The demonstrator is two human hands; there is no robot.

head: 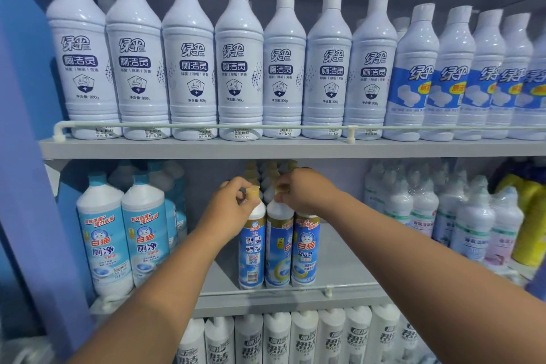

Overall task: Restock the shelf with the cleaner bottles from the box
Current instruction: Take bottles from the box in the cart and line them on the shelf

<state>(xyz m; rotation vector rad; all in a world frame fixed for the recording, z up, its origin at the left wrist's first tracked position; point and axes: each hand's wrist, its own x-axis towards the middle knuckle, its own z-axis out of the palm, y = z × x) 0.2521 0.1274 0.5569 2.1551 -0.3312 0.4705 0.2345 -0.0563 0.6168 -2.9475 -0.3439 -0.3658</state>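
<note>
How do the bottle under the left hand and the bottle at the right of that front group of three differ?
The left bottle shows its back label with a barcode; the right bottle shows its front label with a cat face. The left hand grips the left bottle's cap; the right bottle's top is hidden behind the right hand, which grips the middle bottle's cap. Both stand upright on the middle shelf, with blue labels.

Cool, even bluish light, small glints on glossy bottles, wide-angle bending at edges.
</note>
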